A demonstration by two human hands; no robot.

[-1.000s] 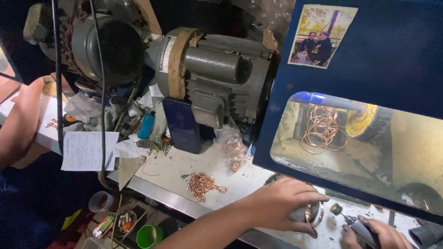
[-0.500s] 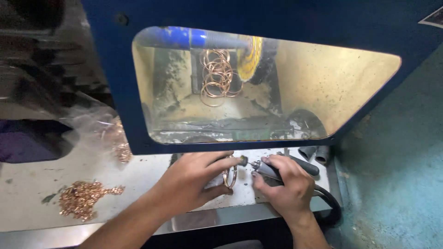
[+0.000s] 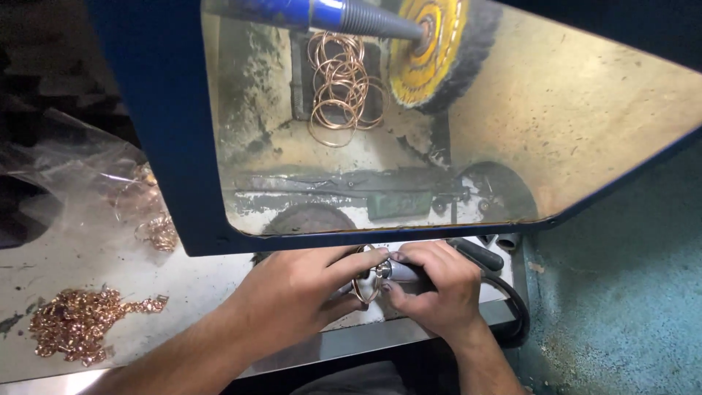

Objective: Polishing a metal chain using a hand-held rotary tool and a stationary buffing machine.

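Yellow buffing wheel (image 3: 428, 55) on a blue tapered spindle (image 3: 344, 14), top of the blue hood's (image 3: 164, 132) opening. Bunch of copper-coloured wire rings (image 3: 342, 91) hangs just left of the wheel. Heap of small copper-coloured bits (image 3: 77, 333) near the bench's (image 3: 205, 281) left edge. Clear plastic bag (image 3: 95, 197) behind it, more bits inside.

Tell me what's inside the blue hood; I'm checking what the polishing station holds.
Inside the blue hood hang a bunch of copper-coloured rings beside a yellow buffing wheel on a blue spindle. The hood wall hides whatever lies further left.
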